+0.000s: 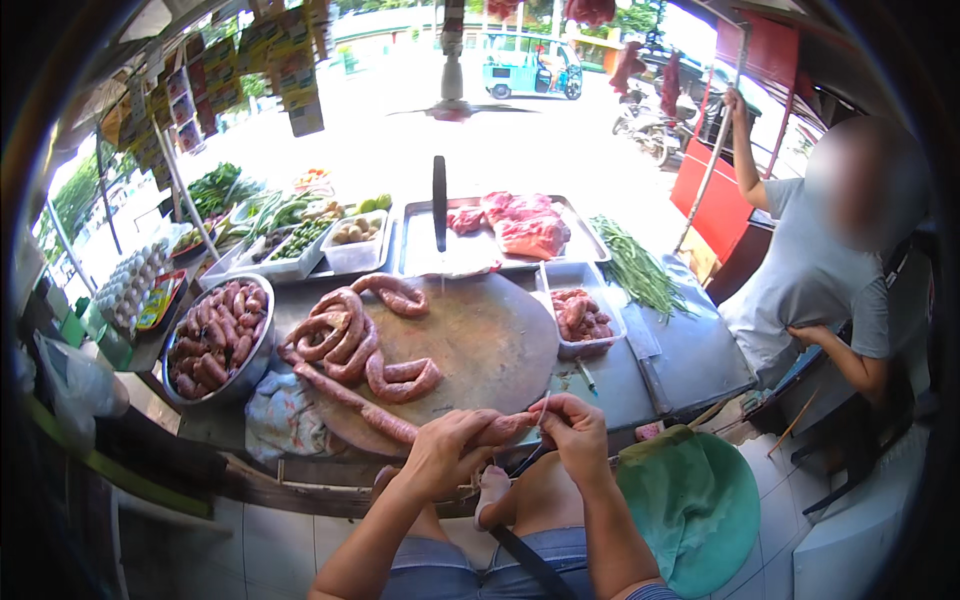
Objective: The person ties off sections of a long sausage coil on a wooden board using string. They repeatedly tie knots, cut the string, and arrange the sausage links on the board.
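A long raw sausage (365,408) stretches from a loose coil across the round wooden chopping board (490,345) to my hands at its near edge. My left hand (445,452) is closed around the sausage a little before its end. At the tip, my right hand (578,440) pinches a thin white string (543,408) against the casing. Beside the coil lie a short curved sausage (393,293) and a bent one (403,380), both on the board. On the left, a metal bowl (262,355) is heaped with short sausage links (215,335).
A plastic tub (612,325) of links stands right of the board, near a knife (648,370). Behind are a meat tray (590,240), an upright dark blade (439,205), vegetables and eggs (135,280). A green stool (720,520) and another person (820,260) are to my right.
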`<state>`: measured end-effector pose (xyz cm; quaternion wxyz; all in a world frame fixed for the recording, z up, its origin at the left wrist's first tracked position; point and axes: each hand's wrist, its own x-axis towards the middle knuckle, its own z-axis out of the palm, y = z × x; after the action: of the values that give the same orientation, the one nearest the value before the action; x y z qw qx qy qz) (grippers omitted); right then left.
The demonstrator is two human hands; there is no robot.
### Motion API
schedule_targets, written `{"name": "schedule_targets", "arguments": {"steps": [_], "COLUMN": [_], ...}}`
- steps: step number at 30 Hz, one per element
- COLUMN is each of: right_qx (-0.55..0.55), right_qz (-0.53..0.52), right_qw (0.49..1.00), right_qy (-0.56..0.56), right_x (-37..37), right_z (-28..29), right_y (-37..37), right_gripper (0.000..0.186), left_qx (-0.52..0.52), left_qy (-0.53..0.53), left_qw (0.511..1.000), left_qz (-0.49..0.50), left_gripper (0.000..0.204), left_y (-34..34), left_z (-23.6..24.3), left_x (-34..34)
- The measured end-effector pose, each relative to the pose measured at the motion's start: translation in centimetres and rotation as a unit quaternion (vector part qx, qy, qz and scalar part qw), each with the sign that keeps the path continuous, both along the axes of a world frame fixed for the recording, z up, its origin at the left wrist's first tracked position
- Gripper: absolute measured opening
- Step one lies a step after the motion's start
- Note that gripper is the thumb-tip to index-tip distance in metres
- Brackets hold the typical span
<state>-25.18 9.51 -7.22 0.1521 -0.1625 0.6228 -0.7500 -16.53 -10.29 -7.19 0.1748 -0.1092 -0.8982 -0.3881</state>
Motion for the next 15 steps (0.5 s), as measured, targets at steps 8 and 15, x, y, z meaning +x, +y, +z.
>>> {"name": "schedule_targets", "arguments": {"steps": [8, 15], "right_qx": [0.178, 0.220], "right_qz": [0.029, 0.039], "right_qw": [0.882, 0.833], "right_qy": [0.435, 0.507], "right_x": [0.7, 1.4], "right_z": [4.2, 5.6], "right_y": [-2.1, -3.9], "right_gripper": [0.007, 0.007], "left_qx": [0.362, 0.422], "left_qy": [-0.111, 0.030], "left_qw": [0.917, 0.905], "left_qz": [-0.128, -0.041], "left_gripper": [0.082, 0.046], "left_y": [1.1, 3.1], "left_z": [-0.1, -0.5], "left_x": [-0.6, -1.4]}}
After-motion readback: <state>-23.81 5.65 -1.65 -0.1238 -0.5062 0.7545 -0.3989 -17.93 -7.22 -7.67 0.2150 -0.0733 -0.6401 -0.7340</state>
